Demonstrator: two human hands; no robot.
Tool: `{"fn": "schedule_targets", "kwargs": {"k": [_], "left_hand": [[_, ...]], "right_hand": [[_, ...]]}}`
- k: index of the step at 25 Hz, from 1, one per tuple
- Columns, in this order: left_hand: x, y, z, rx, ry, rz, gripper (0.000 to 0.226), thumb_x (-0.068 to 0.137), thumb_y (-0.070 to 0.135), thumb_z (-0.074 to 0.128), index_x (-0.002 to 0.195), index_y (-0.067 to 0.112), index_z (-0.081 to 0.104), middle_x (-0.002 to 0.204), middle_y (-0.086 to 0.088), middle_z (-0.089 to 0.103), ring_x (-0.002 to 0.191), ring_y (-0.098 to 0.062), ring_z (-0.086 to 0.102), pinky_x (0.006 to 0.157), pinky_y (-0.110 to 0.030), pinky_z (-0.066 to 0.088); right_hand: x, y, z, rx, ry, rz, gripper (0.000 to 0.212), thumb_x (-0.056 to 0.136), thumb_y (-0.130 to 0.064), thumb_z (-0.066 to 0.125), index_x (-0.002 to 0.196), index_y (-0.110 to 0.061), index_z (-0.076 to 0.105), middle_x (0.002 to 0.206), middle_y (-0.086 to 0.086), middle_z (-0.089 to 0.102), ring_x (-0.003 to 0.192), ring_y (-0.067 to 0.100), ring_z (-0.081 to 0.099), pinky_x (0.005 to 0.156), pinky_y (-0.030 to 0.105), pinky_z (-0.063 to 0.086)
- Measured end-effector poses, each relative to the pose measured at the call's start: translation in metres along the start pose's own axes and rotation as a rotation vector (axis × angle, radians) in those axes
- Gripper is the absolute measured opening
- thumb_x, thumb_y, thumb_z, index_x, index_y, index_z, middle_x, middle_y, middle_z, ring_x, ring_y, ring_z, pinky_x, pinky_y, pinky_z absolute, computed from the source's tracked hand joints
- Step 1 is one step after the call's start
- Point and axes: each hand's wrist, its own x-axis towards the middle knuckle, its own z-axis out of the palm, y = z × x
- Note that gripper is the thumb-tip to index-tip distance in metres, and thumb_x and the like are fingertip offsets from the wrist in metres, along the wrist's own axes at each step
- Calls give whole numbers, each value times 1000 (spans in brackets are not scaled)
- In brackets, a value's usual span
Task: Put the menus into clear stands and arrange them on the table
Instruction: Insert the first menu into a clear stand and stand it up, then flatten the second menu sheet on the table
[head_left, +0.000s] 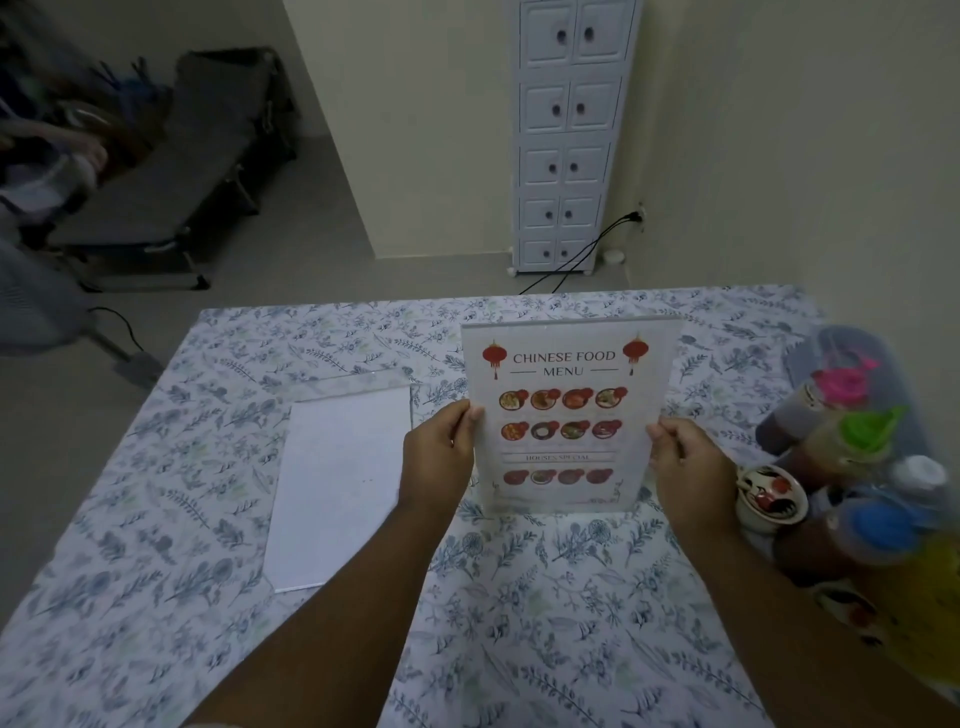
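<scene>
Standing upright on the floral tablecloth (545, 597), the Chinese food menu in its clear acrylic stand (569, 415) is pinched at mid-height side edges by left hand (441, 457) and right hand (685, 462); judged light, rigid, slippery, scratch-prone.

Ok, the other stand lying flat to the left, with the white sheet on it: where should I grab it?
Take the flat stand by its long right edge, coming in with the left hand. That edge is nearest. The clear far lip by the tablecloth is harder to see. The right hand can steady the upright menu stand.
</scene>
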Motion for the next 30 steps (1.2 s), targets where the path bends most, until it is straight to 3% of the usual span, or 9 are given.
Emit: {"fn": "schedule_targets", "kwargs": {"k": [2,4,7,11,15,18,25,27,30], "left_hand": [[3,5,-1,45,-3,-10,24,103,37,56,103,23,76,93,12,79,87,-10,75,81,-38,64],[0,11,-6,79,-27,-3,27,104,37,54,108,22,76,99,10,79,91,-10,73,86,-42,63],[-15,8,-19,151,-45,29,39,105,41,49,135,25,68,132,7,72,122,-12,66,107,-38,53],[-39,-16,-53,332,-1,-34,54,105,48,42,153,25,49,159,4,48,151,-13,38,123,-33,30],[-51,-57,-99,483,26,-49,56,106,44,41,157,21,42,165,4,39,157,-13,24,129,-31,14],[-48,-94,-136,566,19,-99,60,107,45,39,160,18,36,168,1,34,159,-15,19,127,-29,7],[-11,-189,-212,850,-201,-292,78,104,54,27,164,7,13,174,-13,11,161,-30,2,129,-43,-3],[-7,-208,-220,856,-280,-290,80,102,55,30,164,6,13,173,-16,9,161,-32,2,129,-45,-4],[-10,-218,-219,748,-244,-223,77,98,52,42,160,8,29,169,-18,22,158,-33,14,129,-46,2]], "right_hand": [[-2,-3,-3,-28,-42,-11,18,98,-22,57,106,-15,73,89,-1,73,77,15,67,60,27,51],[-16,-5,-5,-102,-54,-66,28,98,-22,58,121,-12,69,112,6,71,102,25,65,81,37,55],[-53,-11,-3,-177,-12,-167,42,95,-28,61,134,-12,59,129,10,61,120,27,54,93,38,46],[-83,-36,34,-274,-298,-403,43,96,-35,56,135,-17,59,132,2,62,124,18,52,102,40,45],[-107,-67,100,-350,-562,-561,57,99,-42,49,150,-17,43,157,-2,38,147,14,26,118,37,24],[-121,-82,152,-418,-688,-610,66,99,-47,43,156,-15,29,163,-1,22,151,12,9,121,30,7],[-124,-81,246,-924,-769,-417,86,97,-59,35,157,-3,11,166,14,9,152,27,5,122,40,8],[-133,-78,257,-853,-714,-319,86,95,-53,47,155,1,17,164,18,15,150,31,12,121,42,12],[-145,-88,271,-689,-594,-117,76,90,-44,61,146,1,40,152,23,37,139,37,33,115,45,27]]}}
